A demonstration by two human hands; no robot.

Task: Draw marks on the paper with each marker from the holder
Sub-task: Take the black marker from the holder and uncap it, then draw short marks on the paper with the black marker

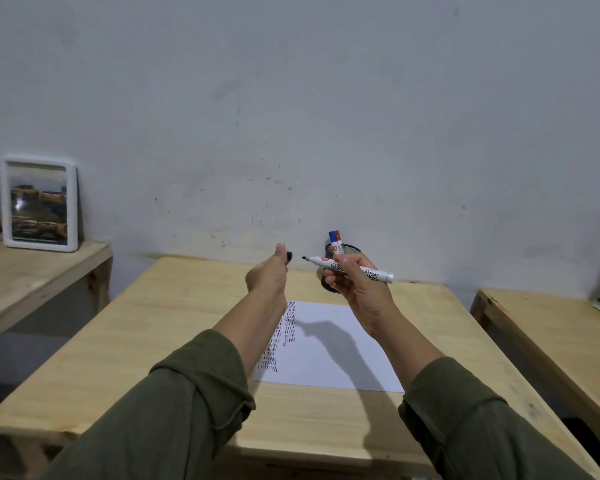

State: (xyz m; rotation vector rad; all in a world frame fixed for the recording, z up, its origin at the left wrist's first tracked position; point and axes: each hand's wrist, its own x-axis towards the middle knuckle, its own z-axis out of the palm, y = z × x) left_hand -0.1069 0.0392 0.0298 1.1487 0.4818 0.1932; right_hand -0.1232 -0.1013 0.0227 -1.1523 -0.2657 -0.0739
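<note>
A white sheet of paper (329, 355) lies on the wooden table (174, 327), with columns of short dark strokes along its left side. My right hand (357, 285) holds a white board marker (347, 267) level above the table, its uncapped black tip pointing left. My left hand (269, 273) is raised just left of the tip and pinches the marker's black cap (289, 257). Behind my right hand stands a round black holder (352, 249) with a blue-capped and a red-capped marker (335, 240) upright in it.
A framed picture (39, 203) leans on the wall on a side table (39, 271) at the left. Another wooden table (548, 337) stands to the right, with a gap between. The wall rises right behind the holder.
</note>
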